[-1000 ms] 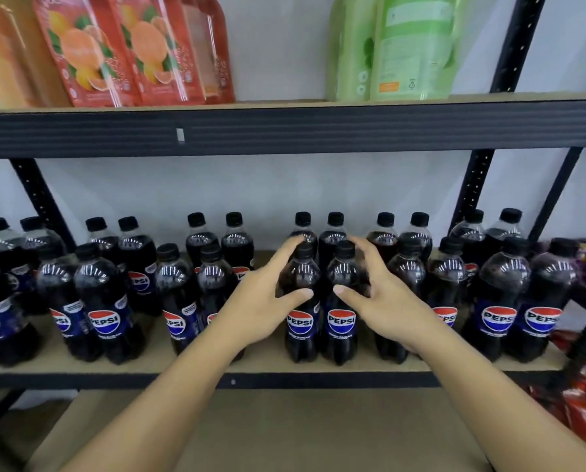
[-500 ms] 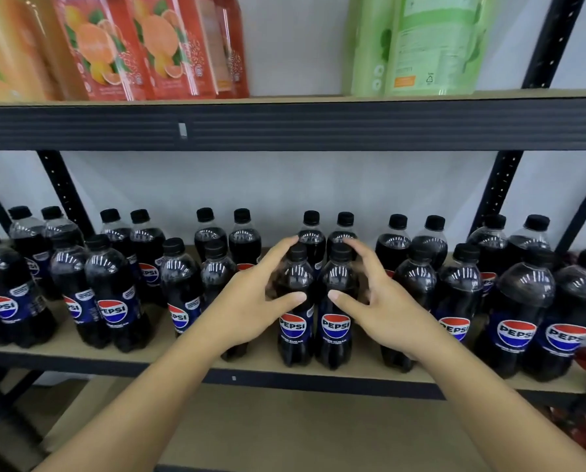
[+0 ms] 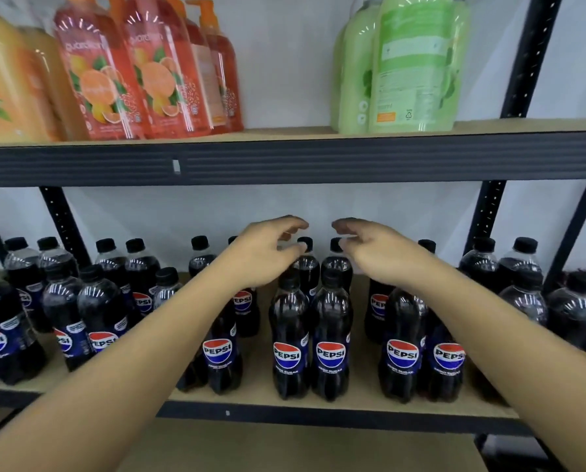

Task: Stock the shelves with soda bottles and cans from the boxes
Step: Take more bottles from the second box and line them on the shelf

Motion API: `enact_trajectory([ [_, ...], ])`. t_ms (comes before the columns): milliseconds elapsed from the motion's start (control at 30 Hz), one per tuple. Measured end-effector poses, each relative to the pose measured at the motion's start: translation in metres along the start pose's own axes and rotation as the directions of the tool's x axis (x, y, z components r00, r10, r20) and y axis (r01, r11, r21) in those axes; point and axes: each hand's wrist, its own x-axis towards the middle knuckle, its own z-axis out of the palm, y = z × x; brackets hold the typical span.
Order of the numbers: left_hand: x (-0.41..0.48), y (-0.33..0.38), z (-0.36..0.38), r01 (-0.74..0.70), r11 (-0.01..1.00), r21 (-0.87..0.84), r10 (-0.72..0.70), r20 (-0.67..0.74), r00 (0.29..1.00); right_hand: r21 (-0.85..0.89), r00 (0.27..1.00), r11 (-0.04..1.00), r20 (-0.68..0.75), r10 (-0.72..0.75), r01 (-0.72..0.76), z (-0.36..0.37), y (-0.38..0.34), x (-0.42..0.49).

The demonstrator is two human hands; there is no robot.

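1. A white wall stands behind a black metal rack fitted with board shelves.
2. On the upper shelf, orange pump bottles stand at the left and green bottles at the right.
3. The lower shelf carries the cola bottles. They are dark, with black caps and blue labels, and stand upright in pairs running front to back, with bare board between the pairs.
4. In the middle, a front pair stands side by side near the shelf edge. A back pair stands directly behind it, nearer the wall.
5. Two bare forearms reach in from below, passing over the front bottles.
6. The left hand hovers above the back pair with its fingers loosely arched and apart. Its thumb tip is right at the cap of the left back bottle, and I cannot tell whether it touches. It pinches nothing.
7. The right hand mirrors it, with fingers curved and apart and the thumb beside the cap of the right back bottle. It holds nothing.
8. The fingertips of the two hands point toward each other above the caps, with a gap between them.
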Motion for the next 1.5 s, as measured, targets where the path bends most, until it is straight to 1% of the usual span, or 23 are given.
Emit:
enact_trajectory([
  [67, 0.025, 0.0, 0.002, 0.023, 0.992, 0.125, -0.029, 0.045, 0.999, -0.18, 0.998, 0.984, 0.048, 0.028, -0.019, -0.005, -0.005, 0.022],
  [133, 0.047, -0.005, 0.006, 0.056, 0.981, 0.187, -0.074, 0.095, 0.993, -0.298, 0.992, 0.954, 0.1, 0.078, -0.045, -0.005, -0.005, 0.043],
  [200, 0.062, -0.011, 0.012, 0.082, 0.972, 0.218, -0.116, 0.148, 0.982, -0.362, 0.981, 0.929, 0.14, 0.131, -0.073, 0.0, -0.001, 0.062],
  [267, 0.072, -0.015, 0.016, 0.087, 0.971, 0.221, -0.129, 0.184, 0.974, -0.41, 0.97, 0.908, 0.171, 0.174, -0.09, 0.006, 0.005, 0.076],
  [400, 0.083, -0.024, 0.024, 0.072, 0.978, 0.193, -0.108, 0.18, 0.978, -0.454, 0.962, 0.888, 0.198, 0.186, -0.078, 0.017, 0.011, 0.086],
  [533, 0.083, -0.028, 0.025, 0.083, 0.973, 0.214, -0.112, 0.13, 0.985, -0.389, 0.974, 0.917, 0.158, 0.161, -0.088, 0.017, 0.01, 0.087],
  [700, 0.077, -0.033, 0.022, 0.076, 0.976, 0.203, -0.101, 0.116, 0.988, -0.323, 0.983, 0.944, 0.141, 0.12, -0.068, 0.018, 0.004, 0.084],
  [800, 0.073, -0.036, 0.021, 0.083, 0.976, 0.203, -0.105, 0.101, 0.989, -0.307, 0.982, 0.95, 0.152, 0.108, -0.057, 0.02, 0.003, 0.084],
  [1000, 0.067, -0.039, 0.02, 0.085, 0.978, 0.189, -0.109, 0.124, 0.986, -0.286, 0.977, 0.956, 0.182, 0.114, -0.058, 0.017, 0.0, 0.08],
  [1100, 0.057, -0.035, 0.018, 0.084, 0.986, 0.143, -0.098, 0.1, 0.99, -0.279, 0.975, 0.958, 0.186, 0.124, -0.069, 0.012, -0.001, 0.069],
  [1233, 0.034, -0.026, 0.01, 0.037, 0.998, 0.057, -0.04, 0.043, 0.998, -0.199, 0.989, 0.979, 0.133, 0.07, -0.043, 0.003, -0.004, 0.041],
  [1267, 0.027, -0.024, 0.008, 0.011, 1.0, 0.012, -0.011, 0.039, 0.999, -0.17, 0.99, 0.985, 0.129, 0.05, -0.028, 0.002, -0.005, 0.032],
  [1367, 0.0, -0.019, 0.003, -0.061, 0.975, -0.212, 0.07, 0.034, 0.997, -0.075, 0.989, 0.997, 0.147, 0.006, 0.005, 0.005, -0.002, 0.008],
  [1400, -0.008, -0.017, 0.003, -0.068, 0.966, -0.25, 0.079, 0.036, 0.996, -0.052, 0.988, 0.999, 0.157, -0.001, 0.01, 0.007, 0.0, 0.001],
  [1500, -0.029, -0.015, 0.007, -0.067, 0.968, -0.241, 0.084, 0.061, 0.995, 0.007, 0.986, 1.0, 0.165, -0.011, 0.01, 0.018, 0.009, -0.016],
])
